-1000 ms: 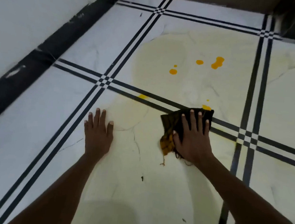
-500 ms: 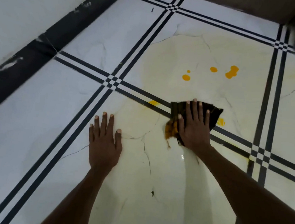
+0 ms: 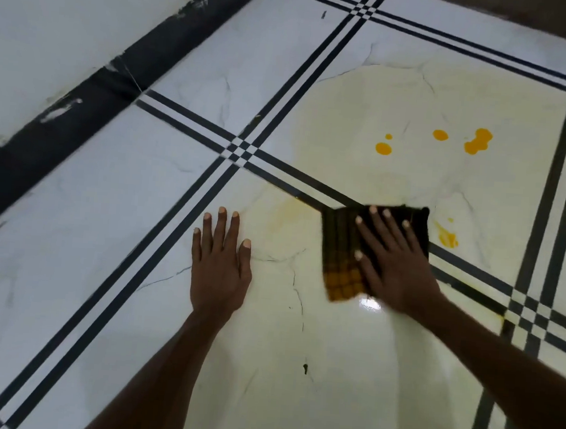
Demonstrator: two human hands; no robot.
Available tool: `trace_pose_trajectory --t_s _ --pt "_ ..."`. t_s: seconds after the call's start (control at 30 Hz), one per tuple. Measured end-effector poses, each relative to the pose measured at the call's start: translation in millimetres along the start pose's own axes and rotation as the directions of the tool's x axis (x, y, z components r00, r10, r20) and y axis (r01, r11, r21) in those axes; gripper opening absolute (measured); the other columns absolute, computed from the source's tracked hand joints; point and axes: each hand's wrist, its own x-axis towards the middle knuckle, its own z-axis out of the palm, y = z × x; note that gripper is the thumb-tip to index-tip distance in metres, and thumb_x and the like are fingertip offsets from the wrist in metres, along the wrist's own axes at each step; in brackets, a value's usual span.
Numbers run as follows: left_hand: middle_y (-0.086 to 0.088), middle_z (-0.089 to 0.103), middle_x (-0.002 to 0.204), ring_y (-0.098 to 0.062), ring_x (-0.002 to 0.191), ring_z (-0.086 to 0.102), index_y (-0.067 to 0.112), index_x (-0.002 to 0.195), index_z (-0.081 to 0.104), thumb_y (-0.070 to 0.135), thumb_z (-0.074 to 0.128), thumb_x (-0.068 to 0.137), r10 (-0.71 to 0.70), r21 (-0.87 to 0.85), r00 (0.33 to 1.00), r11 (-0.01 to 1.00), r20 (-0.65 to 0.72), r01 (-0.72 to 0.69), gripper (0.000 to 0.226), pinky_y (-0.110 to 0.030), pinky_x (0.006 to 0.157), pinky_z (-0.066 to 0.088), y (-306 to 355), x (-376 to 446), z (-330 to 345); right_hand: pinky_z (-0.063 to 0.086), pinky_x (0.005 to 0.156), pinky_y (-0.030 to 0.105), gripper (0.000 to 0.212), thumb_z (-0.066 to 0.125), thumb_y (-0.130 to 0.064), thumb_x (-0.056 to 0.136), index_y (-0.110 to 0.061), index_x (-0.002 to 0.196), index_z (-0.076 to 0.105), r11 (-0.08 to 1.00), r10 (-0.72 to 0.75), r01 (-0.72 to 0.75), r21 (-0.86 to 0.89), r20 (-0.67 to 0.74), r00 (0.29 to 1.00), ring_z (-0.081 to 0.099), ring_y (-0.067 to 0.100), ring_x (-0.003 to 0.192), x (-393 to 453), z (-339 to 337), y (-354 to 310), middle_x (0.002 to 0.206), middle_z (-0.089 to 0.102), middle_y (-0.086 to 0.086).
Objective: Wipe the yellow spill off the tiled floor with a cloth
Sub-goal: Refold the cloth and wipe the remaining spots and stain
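Note:
My right hand presses flat on a dark checked cloth, whose near corner is stained yellow. The cloth lies across a black tile line on the white tiled floor. Yellow drops sit on the tile beyond the cloth, with another drop to their left. A yellow smear lies just right of the cloth. A faint yellow film covers the floor left of the cloth. My left hand rests flat on the floor, fingers spread, holding nothing.
A white wall with a black skirting strip runs along the left. Black double lines cross the floor between tiles. A small dark speck lies on the near tile between my arms.
The cloth under my right hand has slid left along the black line, clearing the yellow spot there and uncovering the smear on its right. My left hand stays planted.

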Motion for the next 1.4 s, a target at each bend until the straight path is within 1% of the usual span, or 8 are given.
trace_pose_trajectory --t_s 0.17,0.47,0.63,0.9,1.0,1.17,1.33,1.4 --pt "0.002 0.005 0.174 -0.018 0.161 -0.006 0.026 0.165 0.013 0.05 0.015 0.109 0.003 -0.026 1.0 1.0 -0.017 -0.003 0.061 -0.044 0.132 0.003 -0.2 3.5 1.9 0.004 0.124 0.071 0.073 0.009 -0.055 0.099 -0.027 0.167 0.013 0.982 0.191 -0.191 0.006 0.017 0.981 0.005 0.052 0.157 152.2 -3.3 -41.1 0.171 0.01 0.028" --pt "0.001 0.006 0.174 -0.019 0.162 -0.004 0.024 0.165 0.015 0.051 0.011 0.108 0.002 -0.033 1.0 0.999 0.021 -0.002 0.063 -0.05 0.131 0.008 0.7 0.8 -2.3 0.001 0.13 0.059 0.061 0.022 -0.057 0.108 -0.04 0.165 0.012 0.959 -0.283 0.283 0.006 0.047 0.958 -0.002 0.03 0.163 9.0 9.9 -67.8 0.176 0.004 0.008" --pt "0.002 0.006 0.174 -0.019 0.162 -0.004 0.025 0.165 0.015 0.052 0.011 0.108 -0.006 -0.041 1.0 0.999 0.016 0.007 0.063 -0.049 0.131 0.006 0.4 1.4 -0.9 0.009 0.129 0.057 0.064 0.021 -0.057 0.105 -0.035 0.165 0.017 0.982 0.186 -0.186 0.002 -0.066 0.98 0.012 0.03 0.162 43.8 -4.1 44.6 0.174 0.017 0.008" --pt "0.0 0.009 0.174 -0.021 0.162 -0.002 0.023 0.165 0.016 0.051 0.013 0.109 -0.003 -0.034 1.0 0.999 0.007 0.003 0.063 -0.049 0.131 0.007 2.1 0.8 0.6 0.01 0.128 0.061 0.067 0.027 -0.051 0.106 -0.016 0.164 0.025 0.819 0.572 -0.569 0.077 -0.195 0.797 0.015 0.04 0.16 25.8 9.4 5.8 0.172 0.018 0.02" --pt "0.001 0.008 0.174 -0.02 0.162 -0.003 0.024 0.165 0.016 0.052 0.013 0.108 -0.006 -0.032 1.0 0.999 0.012 0.006 0.063 -0.047 0.132 0.004 2.0 -0.2 -0.7 0.01 0.127 0.063 0.071 0.022 -0.053 0.103 -0.017 0.165 0.023 0.896 0.443 -0.433 0.095 -0.137 0.886 0.014 0.044 0.159 81.6 3.9 -16.8 0.172 0.016 0.022" --pt "0.0 0.01 0.174 -0.02 0.162 -0.002 0.023 0.165 0.018 0.052 0.01 0.108 0.006 -0.034 1.0 0.999 0.01 -0.006 0.065 -0.048 0.131 0.006 2.5 0.3 -2.6 0.006 0.131 0.054 0.061 0.021 -0.053 0.108 -0.03 0.165 0.023 0.944 -0.329 0.329 -0.008 -0.04 0.944 0.013 0.029 0.162 79.1 22.0 -105.8 0.173 0.02 0.006" --pt "0.002 0.006 0.174 -0.019 0.162 -0.005 0.025 0.165 0.014 0.053 0.01 0.108 -0.001 -0.036 1.0 0.999 0.016 0.001 0.064 -0.045 0.132 0.002 0.8 0.3 0.0 0.009 0.13 0.056 0.07 0.016 -0.056 0.103 -0.024 0.164 0.027 0.987 0.145 -0.135 0.087 -0.129 0.981 0.015 0.033 0.161 108.2 6.6 -55.7 0.173 0.021 0.01" --pt "0.002 0.007 0.174 -0.018 0.162 -0.004 0.025 0.165 0.015 0.05 0.013 0.109 0.006 -0.043 1.0 0.999 0.011 -0.005 0.062 -0.045 0.132 0.003 0.8 0.1 0.0 0.01 0.13 0.056 0.069 0.015 -0.055 0.103 -0.025 0.165 0.026 0.998 -0.058 0.059 0.017 -0.064 0.996 0.013 0.034 0.161 100.5 7.8 -60.0 0.174 0.018 0.011"
